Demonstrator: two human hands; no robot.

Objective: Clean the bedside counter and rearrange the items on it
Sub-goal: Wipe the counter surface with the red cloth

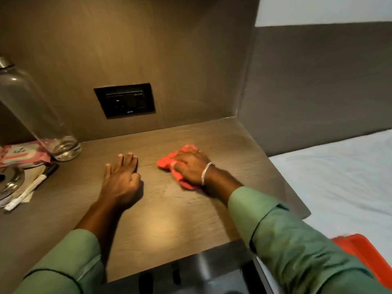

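The bedside counter (169, 219) is a brown wood-grain top set in a corner. My right hand (191, 165) presses a crumpled red cloth (167, 162) flat on the counter's middle right. My left hand (121, 177) rests palm down on the counter to the left of the cloth, fingers spread, holding nothing. At the far left stand a clear bottle (36, 115) with a metal cap, a pink wipes pack (23, 154), a black-and-white pen (36, 183), a metal lid (9, 183) and some papers.
A black wall socket (125, 100) sits in the back panel above the counter. A bed with a white sheet (339, 177) lies to the right. An orange object (369, 257) shows at the lower right. Dark drawer fronts sit below the counter's front edge.
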